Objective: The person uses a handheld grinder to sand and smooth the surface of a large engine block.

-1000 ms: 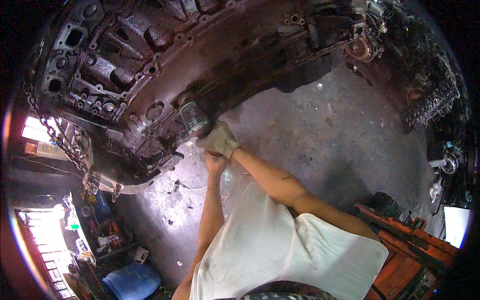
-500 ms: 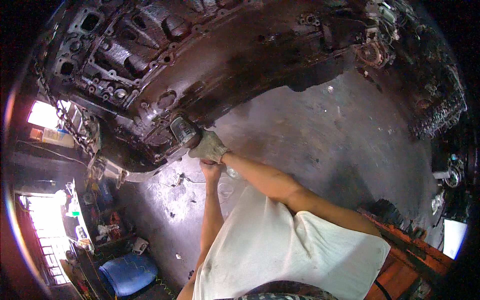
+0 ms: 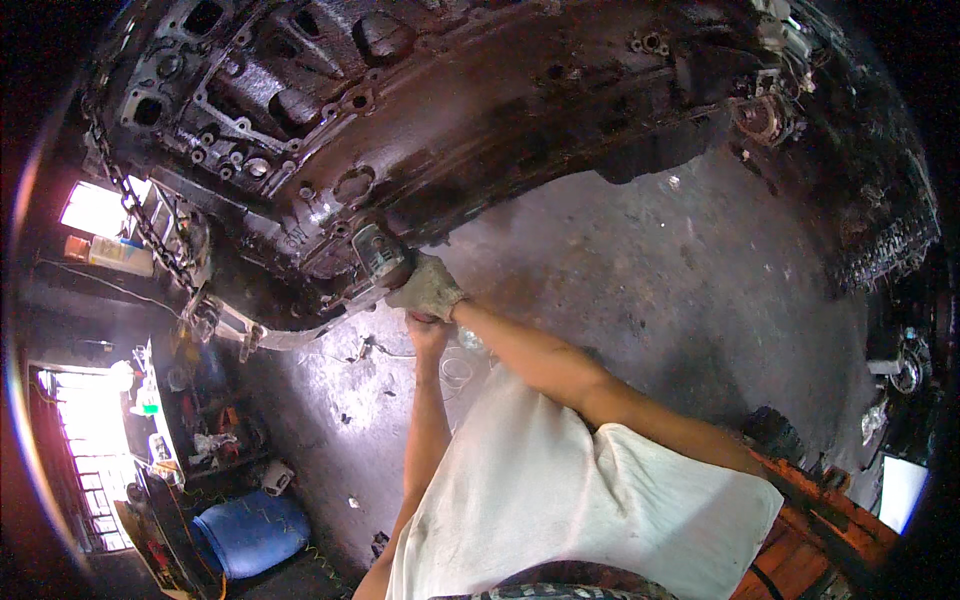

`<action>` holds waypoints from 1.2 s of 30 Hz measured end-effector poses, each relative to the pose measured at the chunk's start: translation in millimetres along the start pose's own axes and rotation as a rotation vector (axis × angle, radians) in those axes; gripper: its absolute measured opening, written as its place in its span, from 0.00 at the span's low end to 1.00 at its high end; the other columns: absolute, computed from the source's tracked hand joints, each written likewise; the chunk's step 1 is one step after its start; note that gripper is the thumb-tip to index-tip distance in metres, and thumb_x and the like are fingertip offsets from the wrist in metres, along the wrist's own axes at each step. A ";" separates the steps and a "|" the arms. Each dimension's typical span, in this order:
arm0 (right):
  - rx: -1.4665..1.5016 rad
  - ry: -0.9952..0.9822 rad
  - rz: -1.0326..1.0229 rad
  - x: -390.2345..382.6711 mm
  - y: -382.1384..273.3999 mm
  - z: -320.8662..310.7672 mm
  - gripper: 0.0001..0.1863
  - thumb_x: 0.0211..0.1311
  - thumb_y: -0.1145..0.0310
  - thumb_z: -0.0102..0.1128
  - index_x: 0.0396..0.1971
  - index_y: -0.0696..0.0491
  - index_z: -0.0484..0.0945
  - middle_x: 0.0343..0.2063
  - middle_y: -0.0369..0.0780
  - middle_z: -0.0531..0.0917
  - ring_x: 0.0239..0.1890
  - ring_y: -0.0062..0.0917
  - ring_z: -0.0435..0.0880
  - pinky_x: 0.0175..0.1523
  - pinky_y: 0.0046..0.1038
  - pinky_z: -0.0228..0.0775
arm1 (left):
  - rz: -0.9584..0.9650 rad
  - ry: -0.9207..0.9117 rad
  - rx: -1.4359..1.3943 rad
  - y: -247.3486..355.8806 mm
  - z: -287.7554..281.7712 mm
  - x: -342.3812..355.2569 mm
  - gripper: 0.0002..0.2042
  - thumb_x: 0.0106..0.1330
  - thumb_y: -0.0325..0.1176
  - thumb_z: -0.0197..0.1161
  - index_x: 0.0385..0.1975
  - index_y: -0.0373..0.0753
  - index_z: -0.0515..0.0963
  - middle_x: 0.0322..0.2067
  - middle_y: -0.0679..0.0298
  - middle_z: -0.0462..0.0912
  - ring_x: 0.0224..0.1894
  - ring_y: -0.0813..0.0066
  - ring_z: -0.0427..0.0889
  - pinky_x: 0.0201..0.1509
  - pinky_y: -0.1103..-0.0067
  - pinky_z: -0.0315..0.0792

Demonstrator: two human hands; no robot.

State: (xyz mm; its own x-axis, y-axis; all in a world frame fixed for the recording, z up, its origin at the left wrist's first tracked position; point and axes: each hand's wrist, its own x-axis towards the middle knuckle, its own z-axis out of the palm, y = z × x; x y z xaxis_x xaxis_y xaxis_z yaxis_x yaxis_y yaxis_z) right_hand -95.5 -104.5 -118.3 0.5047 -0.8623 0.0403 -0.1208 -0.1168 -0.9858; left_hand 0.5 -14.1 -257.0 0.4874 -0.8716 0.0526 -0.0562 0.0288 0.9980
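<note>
My right hand (image 3: 430,287), in a light knitted glove, is wrapped round a grey pistol-shaped impact wrench (image 3: 378,252). The tool's front end points at the lower edge of a large, dark, oily engine block (image 3: 450,130); where its tip meets the metal is hidden. Just below the glove, my bare left hand (image 3: 427,328) is closed against the lower part of the wrench, with its fingers partly covered.
A heavy chain (image 3: 140,225) hangs beside the block at the left. Cable or hose lies on the grey floor (image 3: 600,260) beyond my left hand. A blue plastic drum (image 3: 252,535) stands lower left; an orange metal frame (image 3: 815,530) is at lower right.
The whole view has shifted slightly, so the block sits a little farther right. Both hands keep their hold on the wrench at the same spot on the block.
</note>
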 end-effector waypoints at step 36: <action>-0.225 0.376 -0.153 21.3 103.7 -184.7 0.25 0.34 0.54 0.70 0.34 0.52 0.79 0.33 0.44 0.84 0.39 0.37 0.82 0.44 0.36 0.74 | 0.400 -0.481 0.036 59.8 206.1 34.1 0.29 0.49 0.30 0.70 0.53 0.35 0.67 0.46 0.58 0.78 0.48 0.67 0.77 0.53 0.74 0.70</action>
State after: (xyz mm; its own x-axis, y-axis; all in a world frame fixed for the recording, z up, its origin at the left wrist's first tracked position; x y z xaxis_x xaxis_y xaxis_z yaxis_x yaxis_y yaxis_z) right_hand -255.2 -226.0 -189.5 0.1914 -0.9407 0.2800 -0.2723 -0.3250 -0.9056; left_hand -165.8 -143.0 -202.7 -0.0234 -0.9196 0.3922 -0.1868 0.3894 0.9019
